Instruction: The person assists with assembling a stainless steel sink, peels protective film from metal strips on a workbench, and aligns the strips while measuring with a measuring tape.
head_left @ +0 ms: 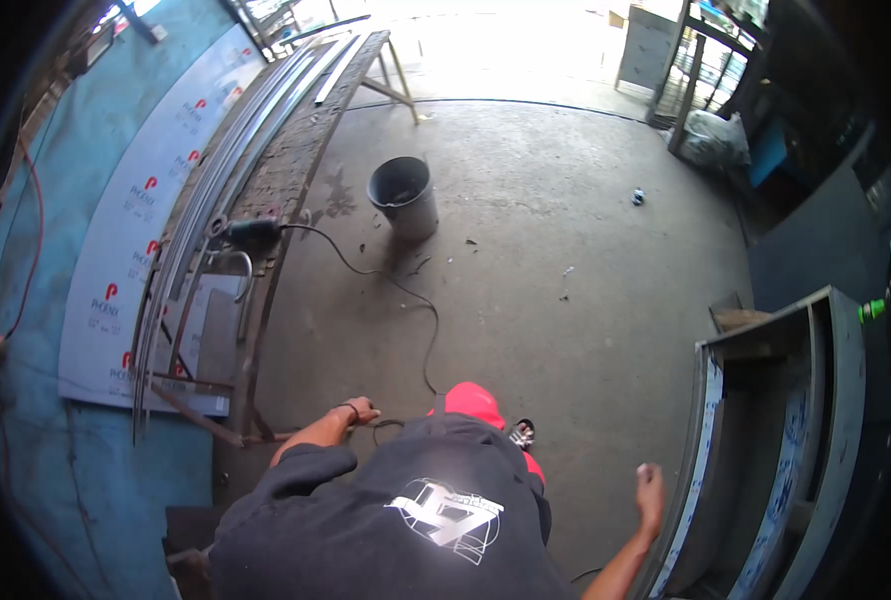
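My left hand, with a dark band at the wrist, hangs beside the front end of the long workbench. Its fingers look curled in, and nothing shows in them. Just right of it, a loop of black power cord shows by my clothing. That cord runs back to an angle grinder lying on the bench. My right hand is loosely closed and appears to hold nothing. It is nearest the open metal cabinet frame at the right; I cannot tell whether they touch.
Long metal profiles lie along the bench. Behind them, a film-covered sheet leans on the blue wall. A dark bucket stands on the floor among scattered scraps. A clear plastic bag is at the far right.
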Demonstrator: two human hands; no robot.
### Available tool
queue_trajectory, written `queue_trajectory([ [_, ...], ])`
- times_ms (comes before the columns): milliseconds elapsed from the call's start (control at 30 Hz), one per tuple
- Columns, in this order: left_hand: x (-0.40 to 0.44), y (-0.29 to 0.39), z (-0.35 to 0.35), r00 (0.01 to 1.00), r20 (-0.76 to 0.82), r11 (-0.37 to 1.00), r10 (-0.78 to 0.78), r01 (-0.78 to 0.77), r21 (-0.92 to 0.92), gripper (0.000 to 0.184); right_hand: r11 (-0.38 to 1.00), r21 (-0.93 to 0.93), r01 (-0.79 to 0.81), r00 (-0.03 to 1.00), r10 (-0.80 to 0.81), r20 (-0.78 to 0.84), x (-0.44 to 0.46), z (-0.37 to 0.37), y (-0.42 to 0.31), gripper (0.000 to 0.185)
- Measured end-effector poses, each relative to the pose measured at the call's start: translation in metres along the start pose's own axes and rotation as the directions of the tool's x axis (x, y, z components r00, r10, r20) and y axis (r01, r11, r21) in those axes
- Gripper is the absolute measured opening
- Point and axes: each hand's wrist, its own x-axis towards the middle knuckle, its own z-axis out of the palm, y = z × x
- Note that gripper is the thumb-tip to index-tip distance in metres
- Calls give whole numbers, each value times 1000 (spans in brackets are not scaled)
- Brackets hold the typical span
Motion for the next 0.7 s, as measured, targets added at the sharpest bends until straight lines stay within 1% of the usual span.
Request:
queue_trajectory([
  [33, -11, 19, 6, 1000, -4, 999, -23, 23, -27, 44, 998, -17, 62, 996, -63, -61, 34, -37, -46, 51],
  [67, -25, 44, 12, 999, -43, 990, -28, 21, -141, 46, 990, -66, 127, 986, -133, -98, 67, -65, -85, 52],
  [100, -32, 67, 12, 995, -92, 968, -34, 10, -250, 49, 975, -41, 218, 968, -221, -120, 100, -84, -123, 51],
  [133, -39, 85, 17, 995, -88, 961, -52, 26, -275, 49, 954, -21, 298, 944, -298, -140, 126, -98, -154, 50],
  [167, -42, 103, 22, 994, -80, 956, -69, 43, -290, 50, 948, -33, 318, 940, -319, -122, 151, -103, -186, 50],
  [200, -39, 116, 23, 994, -75, 951, -85, 58, -303, 50, 911, 36, 412, 908, -406, -106, 173, -103, -221, 47],
  [233, -28, 123, 28, 995, -17, 950, -99, 90, -299, 51, 862, 105, 496, 868, -488, -94, 192, -101, -249, 45],
  [267, -11, 127, 39, 994, -19, 942, -112, 100, -321, 51, 853, 101, 512, 859, -507, -78, 208, -96, -276, 45],
  [333, 24, 131, 48, 997, 41, 968, -71, 78, -238, 51, 797, 182, 575, 781, -602, 165, 240, -82, -326, 41],
  [367, 38, 136, 42, 997, 35, 965, -75, 82, -249, 51, 785, 224, 577, 759, -617, 209, 269, -66, -332, 38],
  [433, 65, 153, 26, 987, 114, 951, -117, 144, -273, 52, 818, 136, 559, 775, -574, 265, 333, -27, -317, 39],
  [467, 85, 166, 5, 987, 112, 946, -113, 142, -292, 52, 842, 108, 529, 808, -538, 240, 371, 2, -288, 40],
  [500, 107, 176, -21, 977, 171, 934, -127, 176, -311, 52, 899, 93, 428, 868, -438, 233, 391, 27, -263, 41],
  [533, 119, 185, -34, 958, 251, 920, -139, 218, -325, 52, 961, 28, 275, 901, -268, 341, 385, 32, -258, 43],
  [567, 131, 197, -57, 974, 185, 882, -131, 200, -426, 53, 976, -91, 198, 896, -143, 420, 395, 49, -224, 46],
  [600, 149, 210, -86, 994, 10, 903, -111, 105, -417, 53, 951, -209, 226, 805, -61, 590, 447, 88, -131, 53],
  [633, 164, 219, -108, 983, -157, 921, -92, 24, -390, 53, 928, -70, 367, 699, -225, 678, 416, 87, -138, 66],
  [667, 166, 235, -146, 973, -199, 874, -115, 4, -486, 51, 952, -48, 302, 665, -175, 726, 393, 85, -161, 65],
  [700, 162, 254, -192, 959, -244, 820, -142, -24, -572, 50, 974, -78, 212, 668, -86, 739, 388, 86, -181, 64],
])
